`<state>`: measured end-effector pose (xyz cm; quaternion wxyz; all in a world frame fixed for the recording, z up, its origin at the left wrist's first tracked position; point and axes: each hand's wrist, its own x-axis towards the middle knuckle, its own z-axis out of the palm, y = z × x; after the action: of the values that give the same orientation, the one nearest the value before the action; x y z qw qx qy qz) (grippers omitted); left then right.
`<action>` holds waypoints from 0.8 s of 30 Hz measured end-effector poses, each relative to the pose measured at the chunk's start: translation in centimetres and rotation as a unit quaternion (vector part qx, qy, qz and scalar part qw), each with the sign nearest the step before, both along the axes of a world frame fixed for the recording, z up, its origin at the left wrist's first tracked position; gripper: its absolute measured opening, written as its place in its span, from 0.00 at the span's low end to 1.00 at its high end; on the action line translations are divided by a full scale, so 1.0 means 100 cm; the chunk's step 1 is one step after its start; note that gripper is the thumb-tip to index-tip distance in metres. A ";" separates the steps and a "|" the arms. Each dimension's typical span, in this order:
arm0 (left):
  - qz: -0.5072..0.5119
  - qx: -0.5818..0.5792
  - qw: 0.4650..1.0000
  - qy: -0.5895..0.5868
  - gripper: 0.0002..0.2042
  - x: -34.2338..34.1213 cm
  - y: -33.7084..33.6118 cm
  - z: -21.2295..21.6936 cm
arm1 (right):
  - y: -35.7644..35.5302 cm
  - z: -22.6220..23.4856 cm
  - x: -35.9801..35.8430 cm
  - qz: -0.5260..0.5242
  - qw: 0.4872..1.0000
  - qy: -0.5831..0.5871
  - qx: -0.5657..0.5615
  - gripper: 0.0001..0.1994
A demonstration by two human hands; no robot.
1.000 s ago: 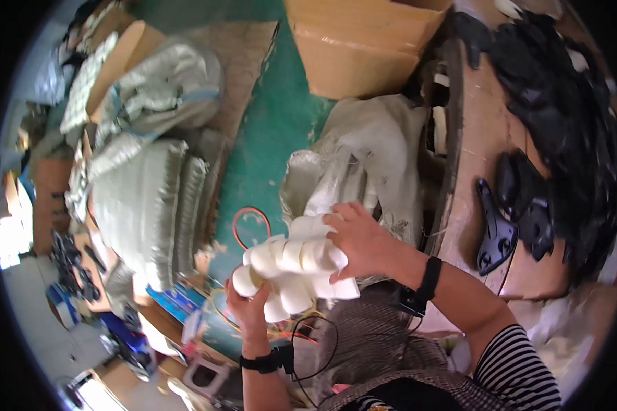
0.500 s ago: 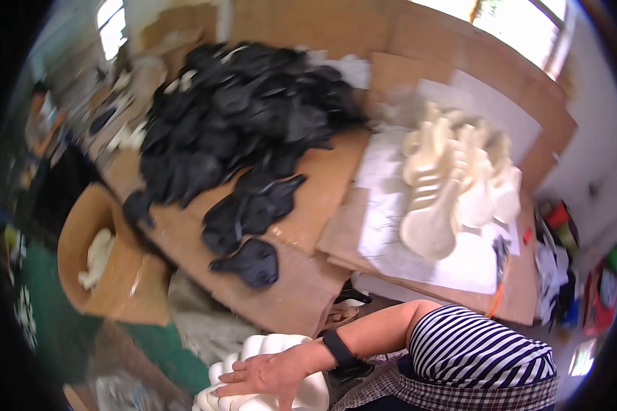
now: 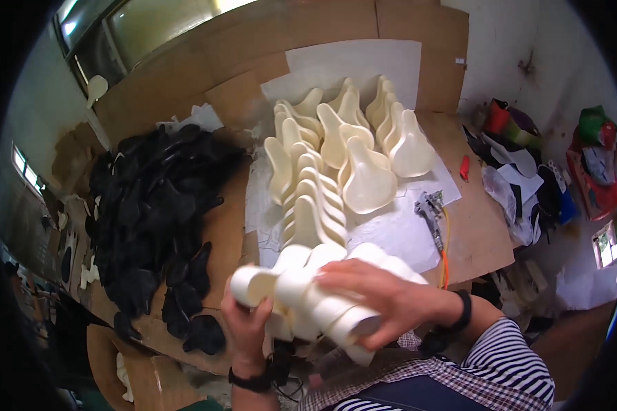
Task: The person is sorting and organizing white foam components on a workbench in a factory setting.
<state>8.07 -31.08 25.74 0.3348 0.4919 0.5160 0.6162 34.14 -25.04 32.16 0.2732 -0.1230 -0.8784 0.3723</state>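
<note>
Both hands hold a stack of cream bicycle saddle pads [image 3: 301, 284], nested against each other above the front edge of the table. My left hand [image 3: 247, 322] is wrapped around the curled end of a pad on the stack's left side. On the right side, my right hand [image 3: 387, 298] grips the pads with its fingers over the top and thumb underneath. Just beyond the hands, rows of upright cream saddle pads [image 3: 370, 188] stand on white paper [image 3: 391, 236]. The underside of the held stack is hidden.
Black saddle covers [image 3: 161, 198] lie heaped on the left table. A spray gun [image 3: 428, 222] with an orange hose [image 3: 445, 264] rests right of the pads, near a red tool [image 3: 465, 168]. A cardboard bin [image 3: 103, 356] stands at lower left; bags [image 3: 596, 181] hang at right.
My view has swung right. The stack of pads has risen from low beside my body to the table's front edge. My left hand has come into view, gripping it.
</note>
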 end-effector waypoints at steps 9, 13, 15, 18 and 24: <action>0.073 0.107 0.983 -0.127 0.13 0.051 0.170 0.117 | 0.105 -0.103 0.132 -0.325 0.910 0.104 -0.236 0.44; -0.064 0.042 0.982 -0.172 0.14 0.077 0.199 0.123 | 0.172 -0.198 0.104 -0.417 0.899 -0.073 -0.113 0.46; -0.045 0.033 0.983 -0.173 0.14 0.097 0.209 0.111 | 0.190 -0.211 0.103 -0.437 0.889 -0.032 -0.132 0.45; -0.001 0.020 0.985 -0.172 0.13 0.118 0.211 0.100 | 0.194 -0.206 0.125 -0.403 0.896 0.060 -0.176 0.43; -0.121 -0.010 0.956 -0.266 0.14 0.184 0.240 0.095 | 0.183 -0.269 0.245 -0.544 0.806 -0.232 -0.029 0.34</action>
<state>26.49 -7.07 35.26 0.5371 0.3655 0.3504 0.6746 58.66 -6.78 5.30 0.2151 -0.6711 -0.6937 0.1486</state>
